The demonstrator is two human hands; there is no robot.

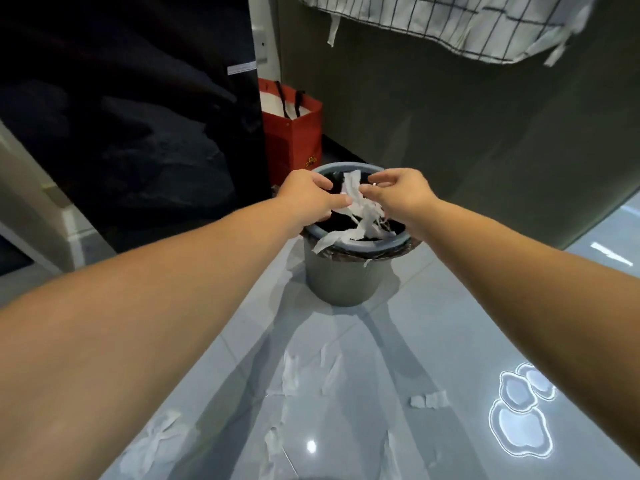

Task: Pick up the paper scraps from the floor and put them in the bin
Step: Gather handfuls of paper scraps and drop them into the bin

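Note:
A grey round bin with a dark liner stands on the glossy tiled floor. Both hands hover over its mouth. My left hand and my right hand pinch a bunch of white paper strips between them, directly above the opening. The strips dangle into the bin, and one strip hangs over the front rim. Several more white paper scraps lie scattered on the floor in front of the bin, nearer to me.
A red paper bag stands behind the bin, next to a tall black panel. A dark green wall runs behind and to the right. Checked cloth hangs at the top. Bright light reflections glare on the tiles.

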